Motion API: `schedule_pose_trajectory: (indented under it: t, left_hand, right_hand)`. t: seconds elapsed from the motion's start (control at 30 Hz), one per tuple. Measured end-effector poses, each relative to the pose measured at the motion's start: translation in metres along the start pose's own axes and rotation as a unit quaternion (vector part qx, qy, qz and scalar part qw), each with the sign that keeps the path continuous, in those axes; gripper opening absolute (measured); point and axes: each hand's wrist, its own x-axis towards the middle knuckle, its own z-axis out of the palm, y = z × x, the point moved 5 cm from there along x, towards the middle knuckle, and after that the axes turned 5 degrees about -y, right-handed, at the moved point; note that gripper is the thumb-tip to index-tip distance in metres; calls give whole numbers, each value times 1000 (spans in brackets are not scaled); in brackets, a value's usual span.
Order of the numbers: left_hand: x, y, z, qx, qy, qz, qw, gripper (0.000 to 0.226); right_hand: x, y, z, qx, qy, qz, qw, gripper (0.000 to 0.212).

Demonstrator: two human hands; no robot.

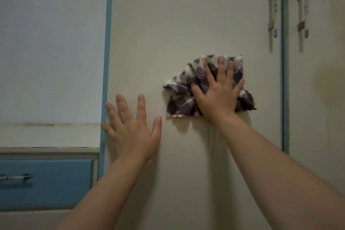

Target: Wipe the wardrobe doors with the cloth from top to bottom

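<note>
A cream wardrobe door (183, 15) with blue edging fills the middle of the view. My right hand (219, 91) lies flat, fingers spread, pressing a crumpled purple-and-white patterned cloth (179, 97) against the door at mid-height, to the right of centre. My left hand (133, 129) rests open and empty on the same door, lower and to the left, close to the blue left edge. A second cream door (317, 80) stands to the right.
Two metal handles (271, 8) (301, 10) sit either side of the blue strip between the doors. At the left is a pale wall (50, 43), and below it a ledge and a blue drawer (46, 183) with a metal handle.
</note>
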Motion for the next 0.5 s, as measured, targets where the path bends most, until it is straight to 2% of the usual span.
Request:
schedule_pose_trajectory:
  t: [0.23,0.5]
  left_hand:
    - [-2,-6,-1,35,11,19,999,72]
    - [-3,-4,-11,14,16,15,1000,60]
  right_hand:
    - [-10,83,-7,5,16,100,995,76]
    - [-70,127,10,50,45,170,983,89]
